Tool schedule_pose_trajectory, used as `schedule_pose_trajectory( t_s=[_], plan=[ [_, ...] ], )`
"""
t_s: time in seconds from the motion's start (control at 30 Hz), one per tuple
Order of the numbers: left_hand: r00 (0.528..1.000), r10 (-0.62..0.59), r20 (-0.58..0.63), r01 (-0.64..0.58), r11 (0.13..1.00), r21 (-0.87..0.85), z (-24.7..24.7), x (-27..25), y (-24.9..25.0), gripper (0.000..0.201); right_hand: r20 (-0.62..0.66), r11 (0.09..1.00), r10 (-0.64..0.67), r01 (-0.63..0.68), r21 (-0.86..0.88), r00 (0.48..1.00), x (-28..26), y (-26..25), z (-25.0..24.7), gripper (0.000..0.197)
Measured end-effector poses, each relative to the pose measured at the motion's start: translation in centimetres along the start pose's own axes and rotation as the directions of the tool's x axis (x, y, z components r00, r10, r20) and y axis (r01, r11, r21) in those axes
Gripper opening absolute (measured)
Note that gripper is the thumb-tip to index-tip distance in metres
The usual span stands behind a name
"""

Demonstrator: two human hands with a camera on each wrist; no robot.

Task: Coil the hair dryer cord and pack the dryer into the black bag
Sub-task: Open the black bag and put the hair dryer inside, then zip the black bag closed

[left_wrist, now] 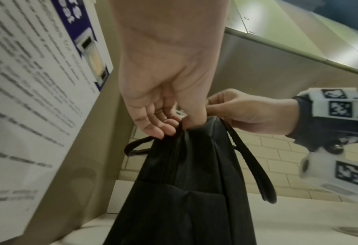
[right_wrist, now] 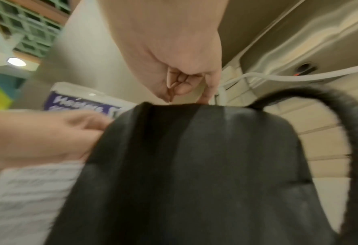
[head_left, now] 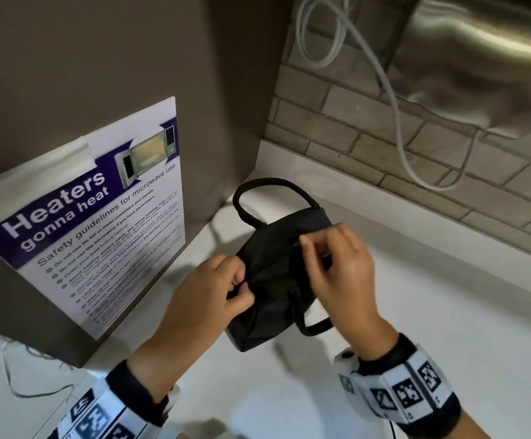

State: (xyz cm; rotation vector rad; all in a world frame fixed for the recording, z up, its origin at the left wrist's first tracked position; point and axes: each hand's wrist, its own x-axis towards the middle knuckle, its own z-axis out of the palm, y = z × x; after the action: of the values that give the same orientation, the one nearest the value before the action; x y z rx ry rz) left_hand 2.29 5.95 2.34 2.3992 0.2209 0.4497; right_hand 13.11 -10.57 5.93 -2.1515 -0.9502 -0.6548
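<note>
A small black fabric bag (head_left: 270, 299) with two loop handles (head_left: 257, 185) lies on the white counter (head_left: 432, 312). My left hand (head_left: 238, 286) pinches the left end of its top edge between thumb and fingers (left_wrist: 173, 129). My right hand (head_left: 308, 245) pinches the top edge further along, thumb against forefinger. The right wrist view shows that hand (right_wrist: 186, 92) with curled fingers just over the bag's upper rim (right_wrist: 194, 165). The bag's mouth looks drawn together between the two hands. No hair dryer or dryer cord shows in any view.
A brown panel with a microwave safety poster (head_left: 99, 217) stands close to the left of the bag. Behind are a tiled wall (head_left: 368, 131), a hanging white cable (head_left: 394, 106) and a steel appliance (head_left: 479, 58). Thin wires (head_left: 4, 375) lie at the lower left.
</note>
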Motion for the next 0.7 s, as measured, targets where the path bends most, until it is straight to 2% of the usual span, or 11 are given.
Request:
schedule_pose_trajectory(
  t_s=[0.1, 0.17, 0.23, 0.3, 0.37, 0.5, 0.7],
  plan=[
    [0.999, 0.034, -0.001, -0.034, 0.999, -0.018, -0.6, -0.1, 0.3, 0.009, -0.026, 0.999, 0.045, -0.045, -0.015, 0.999, 0.8, 1.0, -0.7, 0.012],
    [0.994, 0.095, -0.055, -0.097, 0.995, -0.024, -0.8, 0.4, 1.3, 0.019, -0.012, 1.0, 0.012, -0.012, 0.009, 1.0, 0.7, 0.6, -0.6, 0.013],
    [0.982, 0.163, -0.091, -0.159, 0.986, 0.054, -0.5, 1.2, 2.3, 0.03, 0.001, 0.999, -0.019, 0.019, 0.04, 1.0, 0.4, -0.4, -0.2, 0.012],
    [0.974, 0.2, -0.103, -0.189, 0.976, 0.104, 0.0, 2.1, 2.9, 0.023, 0.014, 0.998, -0.059, 0.059, 0.027, 0.998, 0.0, -1.4, 0.2, 0.012],
    [0.978, 0.19, -0.085, -0.179, 0.975, 0.128, 0.4, 2.7, 3.0, 0.015, 0.039, 0.994, -0.113, 0.113, 0.003, 0.993, -0.6, -2.0, 0.7, 0.013],
    [0.979, 0.202, 0.032, -0.203, 0.94, 0.274, 0.7, 3.3, 3.3, 0.024, 0.093, 0.981, -0.178, 0.184, -0.062, 0.98, -1.4, -1.6, 0.9, 0.011],
    [0.963, 0.271, -0.006, -0.253, 0.905, 0.343, 1.2, 3.5, 4.6, 0.023, 0.055, 0.998, -0.018, 0.021, -0.065, 0.998, -0.8, -1.2, 0.1, 0.007]
  ],
)
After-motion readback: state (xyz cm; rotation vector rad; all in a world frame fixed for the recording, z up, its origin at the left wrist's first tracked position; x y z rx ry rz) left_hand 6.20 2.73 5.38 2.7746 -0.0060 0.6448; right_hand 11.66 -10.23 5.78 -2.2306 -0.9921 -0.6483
